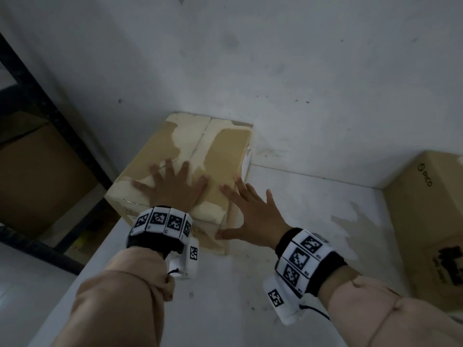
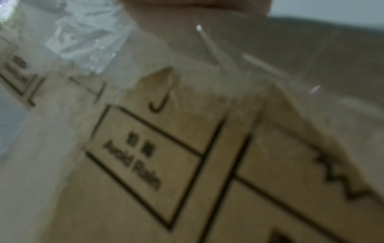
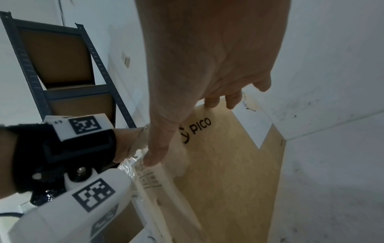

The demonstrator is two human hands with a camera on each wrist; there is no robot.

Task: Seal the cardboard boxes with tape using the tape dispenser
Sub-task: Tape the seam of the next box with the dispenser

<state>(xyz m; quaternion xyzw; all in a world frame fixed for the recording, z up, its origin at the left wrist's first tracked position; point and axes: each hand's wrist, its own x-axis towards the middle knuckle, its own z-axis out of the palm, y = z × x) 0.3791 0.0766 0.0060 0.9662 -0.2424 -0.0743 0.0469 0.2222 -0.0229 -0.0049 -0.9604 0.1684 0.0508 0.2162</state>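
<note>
A worn cardboard box (image 1: 208, 156) with torn, pale patches stands on the white table against the wall, its top flaps closed along a centre seam. My left hand (image 1: 172, 189) lies flat on the box top, fingers spread. My right hand (image 1: 250, 209) spreads open against the box's near right corner, thumb on the front face and fingers at the top edge. The right wrist view has the right hand (image 3: 207, 69) over the box side (image 3: 224, 172) printed PICO. Close up and blurred, the left wrist view gives the box's printed front (image 2: 187, 164) with clear tape. No tape dispenser is in view.
A second cardboard box (image 1: 431, 221) marked PICO stands at the table's right edge. At the left a dark metal shelf rack (image 1: 62, 136) holds brown boxes. The white table (image 1: 288, 259) runs between the two boxes, with a scuffed wall behind.
</note>
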